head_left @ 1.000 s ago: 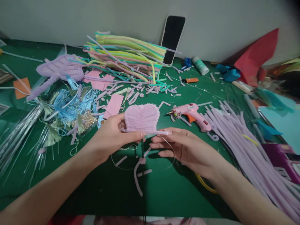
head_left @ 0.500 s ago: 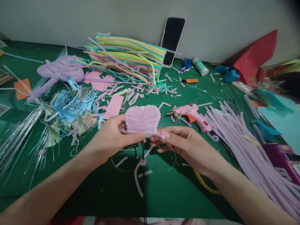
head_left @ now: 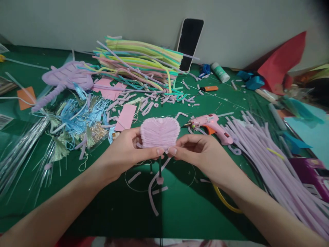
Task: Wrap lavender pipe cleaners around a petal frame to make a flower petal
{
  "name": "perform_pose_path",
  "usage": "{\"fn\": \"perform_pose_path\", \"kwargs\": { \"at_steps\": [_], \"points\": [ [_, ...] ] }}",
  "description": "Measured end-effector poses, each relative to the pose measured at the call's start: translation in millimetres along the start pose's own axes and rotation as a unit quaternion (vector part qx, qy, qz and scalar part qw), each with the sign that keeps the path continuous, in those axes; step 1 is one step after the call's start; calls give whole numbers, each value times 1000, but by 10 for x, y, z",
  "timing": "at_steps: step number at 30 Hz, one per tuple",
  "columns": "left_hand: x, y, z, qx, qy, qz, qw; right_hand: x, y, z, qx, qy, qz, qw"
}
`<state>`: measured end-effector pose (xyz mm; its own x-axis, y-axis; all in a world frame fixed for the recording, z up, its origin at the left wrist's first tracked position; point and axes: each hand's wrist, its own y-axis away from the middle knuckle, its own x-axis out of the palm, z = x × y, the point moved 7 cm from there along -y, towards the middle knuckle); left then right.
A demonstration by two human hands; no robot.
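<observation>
A pink-lilac fuzzy piece [head_left: 160,133], rounded at the top with a notch, made of rows of pipe cleaner, is held up over the green table [head_left: 190,219]. My left hand [head_left: 128,145] grips its left side and lower edge, thumb along the front. My right hand [head_left: 194,147] pinches the bottom edge near the middle and right, its thumb tip close to my left thumb. Both hands' other fingers are partly hidden behind the piece. Below it lie a curved lilac strip [head_left: 152,195] and short cut bits.
A pink glue gun [head_left: 210,124] lies right of the piece. Lilac pipe cleaners [head_left: 272,168] spread at the right; a multicoloured bundle [head_left: 138,61] lies at the back by a leaning phone [head_left: 190,43]. Blue tassels [head_left: 79,113] and a lilac wrapped shape [head_left: 68,77] are at left.
My right thumb and fingers have moved left along the lower edge, close to my left thumb. The right-hand lilac end that stuck out there no longer shows. The piece sits slightly further right.
</observation>
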<state>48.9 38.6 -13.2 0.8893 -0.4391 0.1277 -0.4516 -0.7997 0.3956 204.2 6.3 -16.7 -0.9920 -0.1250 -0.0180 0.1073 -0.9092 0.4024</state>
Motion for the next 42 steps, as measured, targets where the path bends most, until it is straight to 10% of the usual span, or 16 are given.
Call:
{"fn": "perform_pose_path", "kwargs": {
  "at_steps": [42],
  "points": [
    [-30, -20, -6, -17, -6, 10, 1000, -90, 71, -46, -31, 28, -47, 998]
  ]
}}
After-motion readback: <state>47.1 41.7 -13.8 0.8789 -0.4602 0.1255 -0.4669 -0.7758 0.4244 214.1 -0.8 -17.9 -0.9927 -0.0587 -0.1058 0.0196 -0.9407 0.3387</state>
